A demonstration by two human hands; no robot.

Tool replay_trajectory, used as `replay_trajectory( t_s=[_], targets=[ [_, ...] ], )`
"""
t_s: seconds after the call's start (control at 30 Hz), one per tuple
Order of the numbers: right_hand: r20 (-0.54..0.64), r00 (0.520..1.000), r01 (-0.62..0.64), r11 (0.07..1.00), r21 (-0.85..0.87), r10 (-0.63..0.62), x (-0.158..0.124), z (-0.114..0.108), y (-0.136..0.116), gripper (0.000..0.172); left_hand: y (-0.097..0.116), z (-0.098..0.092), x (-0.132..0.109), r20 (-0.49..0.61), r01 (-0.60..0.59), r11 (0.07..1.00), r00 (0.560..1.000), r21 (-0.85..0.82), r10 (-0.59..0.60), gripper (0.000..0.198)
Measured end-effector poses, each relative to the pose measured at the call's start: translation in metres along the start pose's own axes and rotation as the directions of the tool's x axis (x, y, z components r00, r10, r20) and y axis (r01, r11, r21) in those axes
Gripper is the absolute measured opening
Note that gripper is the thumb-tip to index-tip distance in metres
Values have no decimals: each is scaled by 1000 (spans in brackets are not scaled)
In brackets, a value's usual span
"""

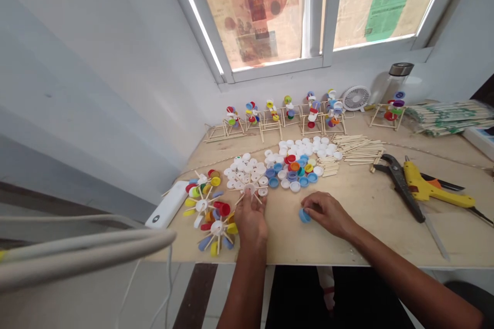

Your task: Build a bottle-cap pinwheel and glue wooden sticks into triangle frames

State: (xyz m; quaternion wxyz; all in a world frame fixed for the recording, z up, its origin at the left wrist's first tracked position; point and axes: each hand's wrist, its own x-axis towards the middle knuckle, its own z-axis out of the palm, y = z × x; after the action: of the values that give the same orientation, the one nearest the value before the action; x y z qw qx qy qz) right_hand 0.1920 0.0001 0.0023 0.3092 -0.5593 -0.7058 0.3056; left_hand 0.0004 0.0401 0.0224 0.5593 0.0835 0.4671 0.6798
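Observation:
My left hand (252, 222) is closed around a white bottle cap with wooden sticks (250, 188) spreading out from it like spokes. Between the fingertips of my right hand (330, 211), a blue bottle cap (304, 216) is pinched just over the bare wood at the front of the table. Left of my left hand lie spoked wheels with coloured caps on their stick ends, among them one with a white hub (217, 227) and another (201, 206) behind it. Beyond my hands are loose coloured caps (295, 166) and many white caps (247, 167).
Stick frames with cap wheels (312, 113) line the wall. Loose sticks (357, 149) lie right of the caps. Farther right are pliers (401, 185), a yellow glue gun (436, 190) and bagged sticks (451, 115). A white power bank (168, 204) sits at the left edge, near hanging cables (116, 249).

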Motion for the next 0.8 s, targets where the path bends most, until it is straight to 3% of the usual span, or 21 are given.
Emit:
replay_trajectory(
  t_s=[0.33,0.63,0.8],
  targets=[
    [-10,999,31,999,-7,-31,2,3,4,11,-2,-5,-25,-4,50,999,999,-21,-50,4],
    [-18,997,68,996,-49,-69,1,3,3,11,-6,7,-8,18,93,995,996,-47,-92,6],
    [-16,997,67,989,-133,-69,0,-1,3,13,-6,0,-12,31,85,996,996,-39,-84,4]
  ],
)
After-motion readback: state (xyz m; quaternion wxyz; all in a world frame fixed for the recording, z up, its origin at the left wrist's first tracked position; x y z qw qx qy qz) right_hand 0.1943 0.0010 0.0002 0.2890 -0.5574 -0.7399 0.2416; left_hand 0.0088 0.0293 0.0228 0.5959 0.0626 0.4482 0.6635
